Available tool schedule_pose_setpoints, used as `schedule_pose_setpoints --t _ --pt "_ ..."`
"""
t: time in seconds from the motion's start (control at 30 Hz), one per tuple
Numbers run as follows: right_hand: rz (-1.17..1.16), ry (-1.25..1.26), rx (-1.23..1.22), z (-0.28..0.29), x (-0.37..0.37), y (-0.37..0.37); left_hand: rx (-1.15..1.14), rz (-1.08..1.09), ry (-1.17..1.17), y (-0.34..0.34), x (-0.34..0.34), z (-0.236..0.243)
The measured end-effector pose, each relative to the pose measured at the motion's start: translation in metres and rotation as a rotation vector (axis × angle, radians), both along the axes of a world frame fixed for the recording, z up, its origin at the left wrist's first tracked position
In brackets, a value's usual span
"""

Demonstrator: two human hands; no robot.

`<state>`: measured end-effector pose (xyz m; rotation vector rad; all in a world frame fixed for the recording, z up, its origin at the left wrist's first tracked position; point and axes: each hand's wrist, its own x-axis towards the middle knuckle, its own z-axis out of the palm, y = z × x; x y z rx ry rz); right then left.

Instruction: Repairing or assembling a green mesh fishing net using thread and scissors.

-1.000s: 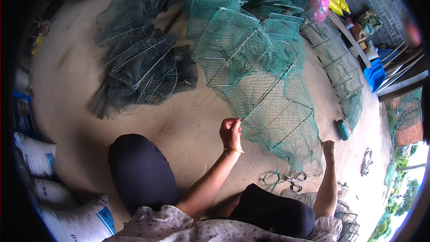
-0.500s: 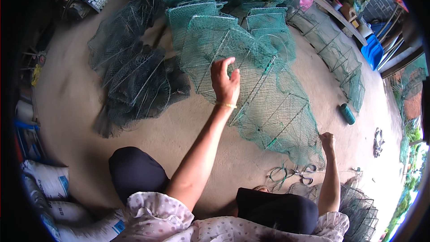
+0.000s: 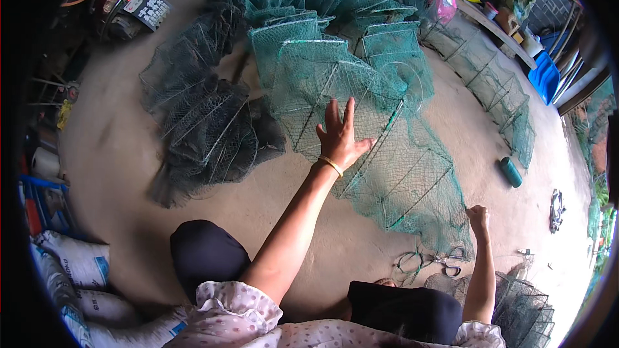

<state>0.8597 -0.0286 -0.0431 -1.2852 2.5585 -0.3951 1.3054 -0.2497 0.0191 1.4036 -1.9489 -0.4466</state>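
A long green fishing net trap [image 3: 412, 180] with stiff rod frames stretches across the floor in front of me. Over its middle, my left hand [image 3: 343, 136] has its fingers spread, with nothing in them; whether it touches the mesh I cannot tell. My right hand [image 3: 478, 222] is closed in a fist at the net's right corner, gripping the edge of the netting. Between my right knee and the net's near end lie scissors [image 3: 451, 267] with dark handles and a loose loop of green cord [image 3: 410, 263].
A dark net trap [image 3: 206, 119] lies bunched at the left, and a narrower green one [image 3: 480, 67] runs along the far right. On the right floor is a green twine spool [image 3: 511, 172]. A blue dustpan [image 3: 545, 77] leans behind; white sacks [image 3: 77, 261] sit at lower left.
My left hand has gone from curled fingers to spread ones above the net. My right hand keeps its grip at the net's corner. The whole view has shifted slightly.
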Motion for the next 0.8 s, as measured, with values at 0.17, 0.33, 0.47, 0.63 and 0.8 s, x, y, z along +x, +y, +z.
schedule_pose_setpoints --t 0.17,0.33,0.47,0.63,0.8 --pt "0.023 0.003 -0.057 -0.002 0.006 0.005 0.032 0.041 -0.056 0.006 0.004 0.002" --pt "0.082 -0.042 -0.046 0.016 0.027 0.006 -0.047 0.215 0.029 0.002 0.019 0.003" --pt "0.148 -0.126 0.007 0.036 0.051 0.020 -0.378 0.173 0.278 -0.007 0.031 0.028" --pt "0.183 -0.211 0.051 0.053 0.075 0.032 -0.457 -0.007 0.325 -0.009 0.013 0.081" --pt "0.230 -0.274 0.068 0.069 0.095 0.040 -0.380 -0.331 0.035 -0.012 0.006 0.101"
